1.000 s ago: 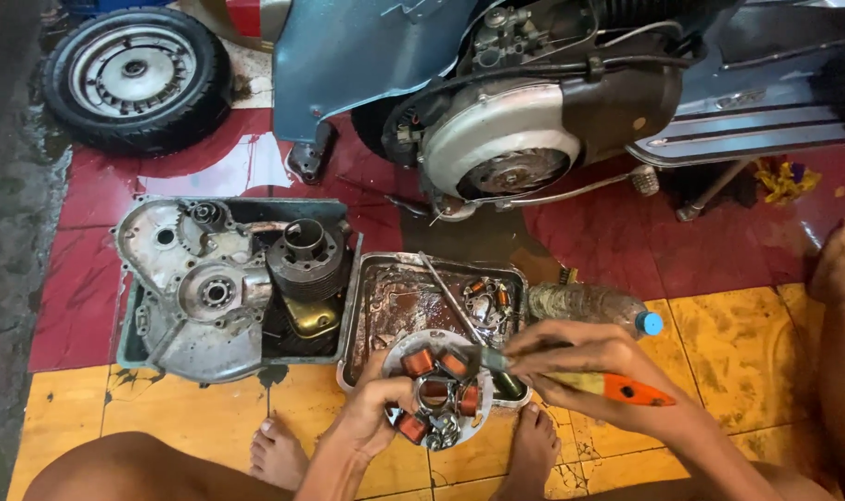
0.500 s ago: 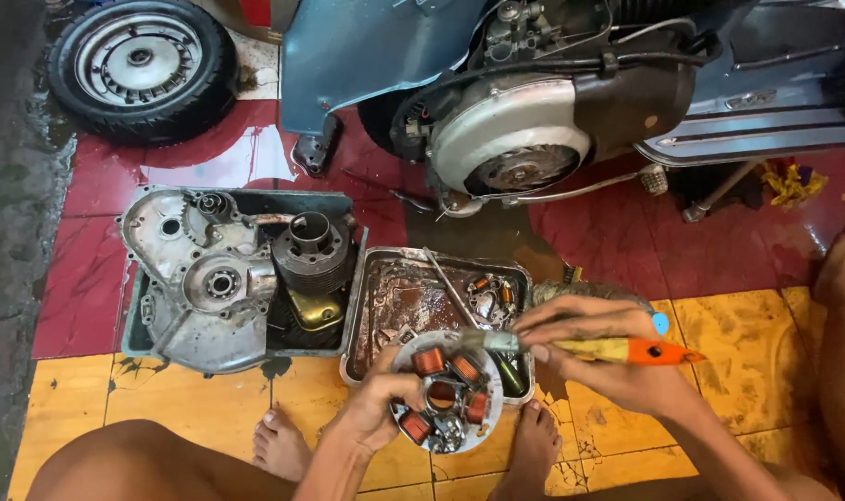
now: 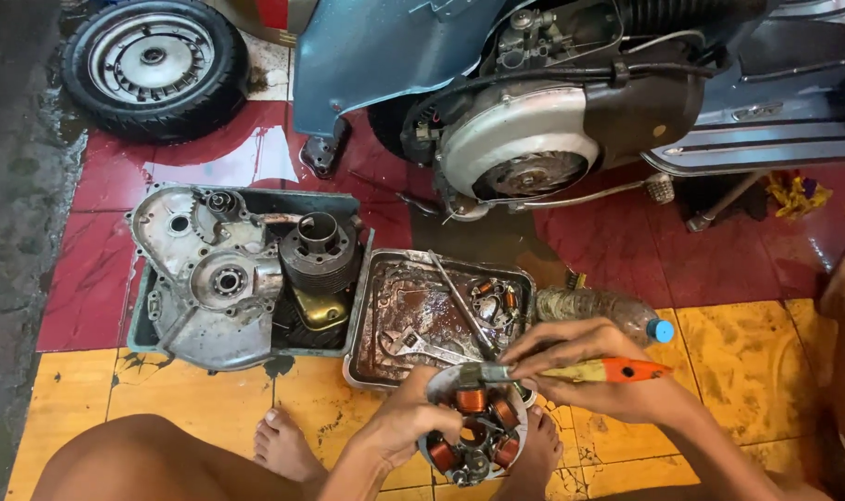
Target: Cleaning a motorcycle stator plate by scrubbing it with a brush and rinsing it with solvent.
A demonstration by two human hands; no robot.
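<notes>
Left hand closed round rim of stator plate, held above floor tiles betw. feet. Right hand gripping orange-handled brush, head at plate's top edge. Greasy metal tray just behind.

Head view: we look steeply down from the seated person's head, close over our hands.
Facing: forward across the tiled floor toward the scooter.
</notes>
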